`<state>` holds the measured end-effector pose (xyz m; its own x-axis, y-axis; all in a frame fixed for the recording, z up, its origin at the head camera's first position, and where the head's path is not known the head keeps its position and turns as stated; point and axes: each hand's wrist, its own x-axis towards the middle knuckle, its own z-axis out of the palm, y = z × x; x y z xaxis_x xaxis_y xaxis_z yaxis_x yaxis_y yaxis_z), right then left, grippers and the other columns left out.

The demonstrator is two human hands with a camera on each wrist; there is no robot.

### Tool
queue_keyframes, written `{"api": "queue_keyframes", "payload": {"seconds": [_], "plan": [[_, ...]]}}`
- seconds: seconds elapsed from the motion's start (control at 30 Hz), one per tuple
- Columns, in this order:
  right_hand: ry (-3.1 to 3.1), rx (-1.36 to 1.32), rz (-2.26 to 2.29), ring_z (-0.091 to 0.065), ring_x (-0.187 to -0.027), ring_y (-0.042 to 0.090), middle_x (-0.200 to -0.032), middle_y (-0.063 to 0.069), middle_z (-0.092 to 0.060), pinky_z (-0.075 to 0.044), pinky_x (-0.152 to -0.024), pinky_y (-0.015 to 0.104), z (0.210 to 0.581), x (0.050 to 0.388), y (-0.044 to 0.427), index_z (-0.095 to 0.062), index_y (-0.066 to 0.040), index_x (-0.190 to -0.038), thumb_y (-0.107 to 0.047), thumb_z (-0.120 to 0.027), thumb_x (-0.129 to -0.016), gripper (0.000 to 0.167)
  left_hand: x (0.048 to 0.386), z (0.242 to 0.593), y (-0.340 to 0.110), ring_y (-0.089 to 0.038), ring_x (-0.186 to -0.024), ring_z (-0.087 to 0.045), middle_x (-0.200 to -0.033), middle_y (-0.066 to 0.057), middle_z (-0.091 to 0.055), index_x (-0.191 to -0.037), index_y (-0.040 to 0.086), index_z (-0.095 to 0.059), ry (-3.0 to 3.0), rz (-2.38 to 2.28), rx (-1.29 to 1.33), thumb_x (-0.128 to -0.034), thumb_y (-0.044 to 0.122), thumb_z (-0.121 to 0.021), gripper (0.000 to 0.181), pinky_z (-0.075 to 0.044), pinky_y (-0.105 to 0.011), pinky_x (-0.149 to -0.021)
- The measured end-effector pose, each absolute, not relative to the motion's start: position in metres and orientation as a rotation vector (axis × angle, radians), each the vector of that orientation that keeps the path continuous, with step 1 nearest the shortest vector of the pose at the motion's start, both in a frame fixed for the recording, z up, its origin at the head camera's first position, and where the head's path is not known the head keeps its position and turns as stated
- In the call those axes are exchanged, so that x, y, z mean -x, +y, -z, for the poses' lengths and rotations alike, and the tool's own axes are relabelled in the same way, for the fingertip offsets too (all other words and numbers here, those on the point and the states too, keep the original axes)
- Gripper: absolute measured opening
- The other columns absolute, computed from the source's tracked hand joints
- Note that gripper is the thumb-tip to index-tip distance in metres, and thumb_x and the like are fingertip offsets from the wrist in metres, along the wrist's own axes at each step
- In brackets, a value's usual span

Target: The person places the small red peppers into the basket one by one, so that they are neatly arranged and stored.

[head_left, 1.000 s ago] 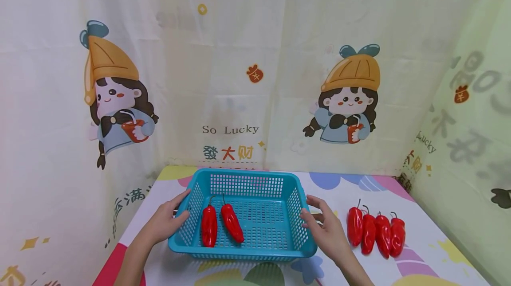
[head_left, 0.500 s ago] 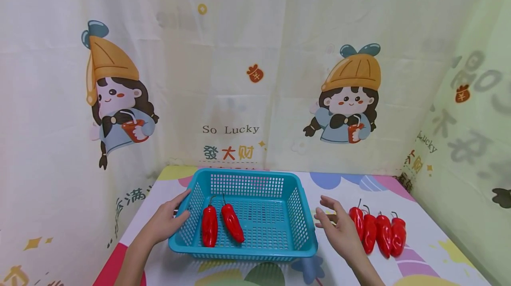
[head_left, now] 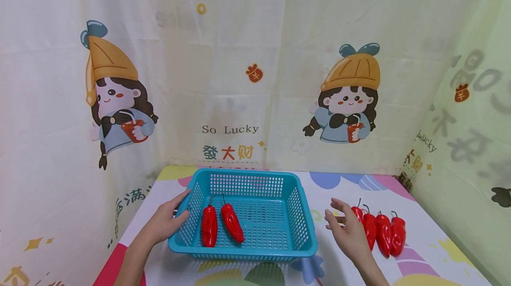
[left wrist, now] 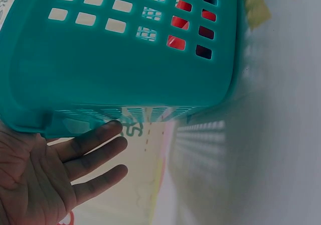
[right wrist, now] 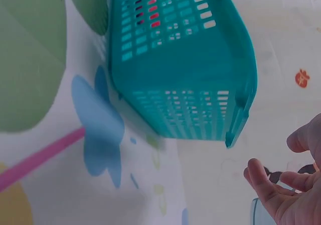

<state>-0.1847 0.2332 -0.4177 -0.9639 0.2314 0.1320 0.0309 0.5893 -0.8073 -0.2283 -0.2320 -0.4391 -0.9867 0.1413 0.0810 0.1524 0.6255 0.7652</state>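
A teal basket point(head_left: 255, 251) holds two red peppers point(head_left: 209, 226), point(head_left: 232, 223) in its left half. At the basket's left rim is the left hand point(head_left: 163, 221); the left wrist view shows this hand point(left wrist: 47, 180) with straight, spread fingers against the basket's outer side point(left wrist: 120, 69). The right hand point(head_left: 349, 230) is apart from the basket, fingers loosely bent and holding nothing, with its back partly covering the leftmost of several red peppers point(head_left: 383, 235). In the right wrist view the right hand point(right wrist: 296, 190) is off the basket's end point(right wrist: 175, 69).
The table point(head_left: 339, 272) has a colourful printed cover. Behind and on both sides hangs a printed curtain point(head_left: 231, 99) with cartoon figures. The several loose peppers lie side by side to the right of the basket, stems pointing away.
The right hand has moved right, away from the basket's right rim and towards the loose peppers. The left hand, basket and peppers have stayed in place.
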Motion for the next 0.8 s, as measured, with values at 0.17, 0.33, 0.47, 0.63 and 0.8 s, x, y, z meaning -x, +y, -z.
{"api": "queue_keyframes", "payload": {"seconds": [0.17,0.33,0.47,0.63,0.8], "plan": [[-2.608,0.252,-1.309,-0.068,-0.112,0.040,-0.150,0.025,-0.048,-0.063,-0.077,0.043,0.420,0.186,0.241,-0.039,-0.007,-0.152,-0.035,-0.064,-0.100,0.065,0.228,0.438,-0.232,-0.041,-0.117,-0.061,-0.146,-0.027,-0.052,-0.158,0.003,-0.035,-2.820,1.325,0.255,-0.0906,0.014,-0.068,0.076,-0.064,-0.043,-0.075],[-2.612,0.287,-1.304,-0.070,-0.110,0.038,-0.149,0.024,-0.049,-0.063,-0.077,0.040,0.425,0.188,0.250,-0.039,-0.006,-0.152,-0.036,-0.064,-0.099,0.065,0.227,0.437,-0.231,-0.042,-0.116,-0.061,-0.146,-0.028,-0.052,-0.158,0.003,-0.035,-2.822,1.317,0.263,-0.0904,0.015,-0.069,0.076,-0.064,-0.043,-0.075],[-2.623,0.299,-1.259,-0.069,-0.110,0.037,-0.147,0.025,-0.050,-0.063,-0.079,0.040,0.428,0.190,0.258,-0.040,-0.005,-0.151,-0.038,-0.062,-0.101,0.064,0.227,0.437,-0.231,-0.042,-0.117,-0.060,-0.147,-0.027,-0.051,-0.158,0.004,-0.035,-2.825,1.320,0.265,-0.0906,0.015,-0.069,0.077,-0.064,-0.043,-0.075],[-2.638,0.286,-1.205,-0.067,-0.113,0.040,-0.146,0.028,-0.050,-0.063,-0.082,0.042,0.430,0.191,0.266,-0.039,-0.001,-0.151,-0.037,-0.059,-0.103,0.063,0.228,0.439,-0.233,-0.042,-0.117,-0.060,-0.147,-0.027,-0.051,-0.158,0.004,-0.035,-2.824,1.330,0.254,-0.0904,0.014,-0.069,0.077,-0.064,-0.043,-0.075],[-2.649,0.328,-1.177,-0.064,-0.117,0.043,-0.146,0.029,-0.048,-0.063,-0.082,0.044,0.433,0.194,0.274,-0.038,0.001,-0.151,-0.037,-0.058,-0.103,0.064,0.228,0.440,-0.233,-0.041,-0.117,-0.060,-0.147,-0.027,-0.051,-0.158,0.004,-0.035,-2.825,1.330,0.250,-0.0900,0.014,-0.070,0.077,-0.064,-0.043,-0.075]]}}
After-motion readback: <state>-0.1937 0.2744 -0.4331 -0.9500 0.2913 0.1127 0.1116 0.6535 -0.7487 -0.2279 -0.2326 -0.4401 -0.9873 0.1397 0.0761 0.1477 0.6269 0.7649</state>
